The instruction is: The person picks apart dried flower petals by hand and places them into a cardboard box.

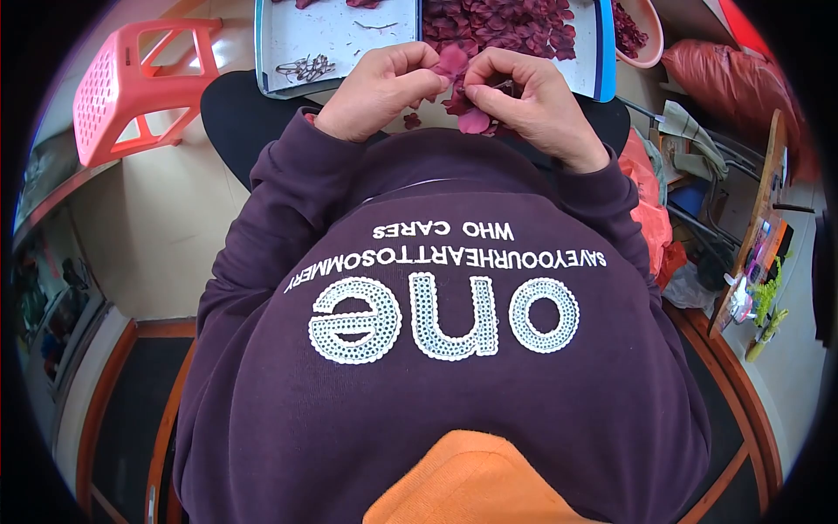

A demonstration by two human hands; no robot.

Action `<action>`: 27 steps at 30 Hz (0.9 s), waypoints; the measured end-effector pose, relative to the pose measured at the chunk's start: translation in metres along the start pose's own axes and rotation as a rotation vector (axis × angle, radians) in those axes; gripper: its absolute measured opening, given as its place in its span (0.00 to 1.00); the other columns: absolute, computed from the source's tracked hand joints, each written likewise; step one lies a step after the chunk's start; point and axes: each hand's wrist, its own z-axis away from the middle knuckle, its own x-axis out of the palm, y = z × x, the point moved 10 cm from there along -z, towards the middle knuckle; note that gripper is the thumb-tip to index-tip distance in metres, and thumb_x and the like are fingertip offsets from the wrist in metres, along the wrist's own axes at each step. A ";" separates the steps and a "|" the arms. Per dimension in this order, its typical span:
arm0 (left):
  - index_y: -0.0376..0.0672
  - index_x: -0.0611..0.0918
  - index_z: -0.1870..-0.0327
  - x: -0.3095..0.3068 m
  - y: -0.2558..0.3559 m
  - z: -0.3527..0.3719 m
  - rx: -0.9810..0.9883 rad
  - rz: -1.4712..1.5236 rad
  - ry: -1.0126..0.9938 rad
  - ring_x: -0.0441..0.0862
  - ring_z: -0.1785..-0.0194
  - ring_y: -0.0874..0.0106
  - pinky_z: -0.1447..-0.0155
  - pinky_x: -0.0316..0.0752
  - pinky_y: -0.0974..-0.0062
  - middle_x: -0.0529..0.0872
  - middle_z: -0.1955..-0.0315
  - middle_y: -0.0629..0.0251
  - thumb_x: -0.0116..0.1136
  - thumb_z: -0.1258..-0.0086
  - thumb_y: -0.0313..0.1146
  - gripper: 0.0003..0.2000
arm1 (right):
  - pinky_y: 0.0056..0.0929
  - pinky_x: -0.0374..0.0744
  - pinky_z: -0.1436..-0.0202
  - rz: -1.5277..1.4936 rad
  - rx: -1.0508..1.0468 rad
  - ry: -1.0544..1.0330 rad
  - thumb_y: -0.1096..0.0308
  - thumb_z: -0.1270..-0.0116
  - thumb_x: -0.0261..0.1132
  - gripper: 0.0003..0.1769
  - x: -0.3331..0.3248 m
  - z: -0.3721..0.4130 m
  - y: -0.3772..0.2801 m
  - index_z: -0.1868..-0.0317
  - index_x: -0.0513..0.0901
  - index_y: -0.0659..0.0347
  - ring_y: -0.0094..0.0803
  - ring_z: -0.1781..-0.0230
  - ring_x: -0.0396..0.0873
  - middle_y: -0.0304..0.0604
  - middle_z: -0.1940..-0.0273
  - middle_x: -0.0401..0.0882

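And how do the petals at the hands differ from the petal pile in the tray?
The held petals are few; the petal pile holds many. The held petals show paler pink; the petal pile is mostly deep red. The held petals are pinched in the fingers; the petal pile lies in the tray. Both are reddish.

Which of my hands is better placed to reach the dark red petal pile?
Probably your right hand: it's directly in front of the petal pile, while your left hand is mostly before the white tray area beside it. Both pinch petals, though, so the right may need freeing first.
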 end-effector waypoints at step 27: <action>0.38 0.80 0.65 0.003 -0.020 -0.001 -0.101 0.197 0.076 0.70 0.72 0.82 0.64 0.67 0.89 0.78 0.73 0.70 0.55 0.36 0.25 0.03 | 0.09 0.66 0.72 -0.028 0.022 0.075 0.74 0.39 0.61 0.02 -0.003 -0.001 0.021 0.67 0.80 0.62 0.13 0.76 0.67 0.31 0.74 0.75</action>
